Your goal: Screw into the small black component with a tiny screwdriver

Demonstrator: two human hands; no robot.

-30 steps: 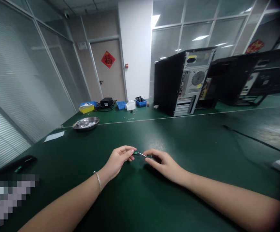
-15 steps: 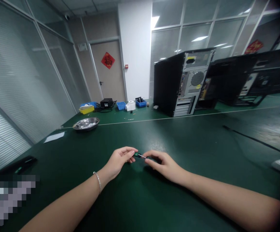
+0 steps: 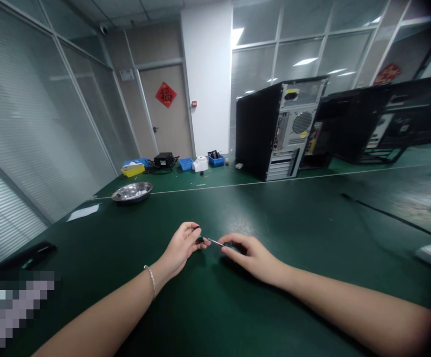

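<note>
Left hand (image 3: pixel 181 246) and right hand (image 3: pixel 249 253) face off, both pinching

From my end, I see left forearm (image 3: pixel 107 315) in from lower left, right forearm (image 3: pixel 342 300) from lower right. Left thumb presses toward curled fingers; right index arches over its thumb. Hands near, not touching; wrists roughly straight.

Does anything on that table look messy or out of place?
Slightly: small pale scraps lie loose on the green table in front of the white object, rather than in a blue tray, and look like stray litter. I can't make out any spill.

Silvery rod (image 3: pixel 216 242), dark-green tabletop (image 3: pixel 293 213)
</note>
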